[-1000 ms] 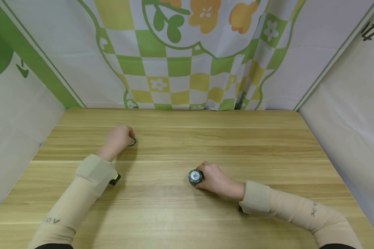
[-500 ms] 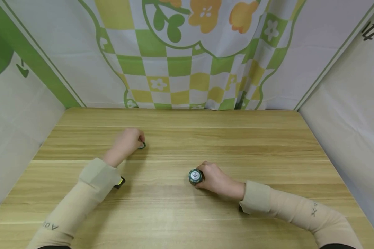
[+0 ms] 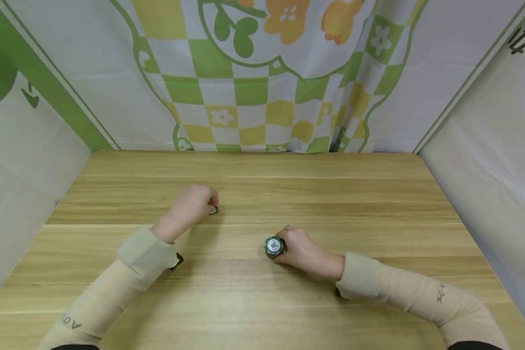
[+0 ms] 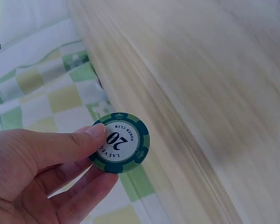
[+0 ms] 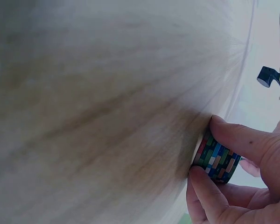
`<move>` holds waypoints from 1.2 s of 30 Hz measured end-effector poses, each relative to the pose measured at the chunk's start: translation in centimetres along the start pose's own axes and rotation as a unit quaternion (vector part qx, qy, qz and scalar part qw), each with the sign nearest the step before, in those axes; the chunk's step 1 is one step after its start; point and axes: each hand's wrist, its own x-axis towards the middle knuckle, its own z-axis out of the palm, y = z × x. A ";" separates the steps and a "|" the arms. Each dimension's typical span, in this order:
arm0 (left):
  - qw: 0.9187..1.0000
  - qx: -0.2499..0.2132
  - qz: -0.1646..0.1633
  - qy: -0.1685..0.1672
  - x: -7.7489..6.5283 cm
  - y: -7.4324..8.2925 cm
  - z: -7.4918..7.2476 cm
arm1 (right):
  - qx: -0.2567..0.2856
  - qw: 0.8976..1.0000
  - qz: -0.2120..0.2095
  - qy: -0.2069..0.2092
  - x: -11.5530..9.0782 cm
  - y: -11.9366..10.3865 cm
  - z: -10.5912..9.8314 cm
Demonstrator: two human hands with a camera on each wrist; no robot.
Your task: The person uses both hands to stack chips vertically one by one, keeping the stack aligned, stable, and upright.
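My left hand [image 3: 188, 209] pinches a single green poker chip [image 4: 123, 144] marked 20, thumb on its face and fingers behind. It is above the table, left of centre in the head view. Near the middle of the table stands a short stack of poker chips [image 5: 218, 158], with dark, blue, green and reddish bands along its side. Its top chip is green and also reads 20. My right hand [image 3: 304, 253] grips this stack from the right, thumb on one side and fingers on the other. The held chip is up and left of the stack in the head view.
The wooden table [image 3: 354, 204] reaches back to a green, yellow and white patterned curtain [image 3: 253, 102]. Pale cloth walls [image 3: 494, 146] stand at both sides. A black wrist device [image 3: 176, 262] sticks out from the left cuff.
My left hand has moved right and slightly nearer with the chip, closing some of the distance to the stack. The right hand and the stack have stayed in place.
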 end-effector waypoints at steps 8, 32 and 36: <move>0.999 0.021 0.039 0.005 -0.2 1.8 0.2 | 0.001 1.000 -0.002 0.000 0.1 0.0 -0.1; 0.993 0.029 0.110 0.036 -1.0 5.7 1.0 | 0.001 1.000 0.002 -0.004 0.1 0.1 0.1; 0.993 0.020 0.115 0.028 -0.9 6.1 1.2 | 0.003 1.000 0.005 -0.005 0.1 0.1 0.1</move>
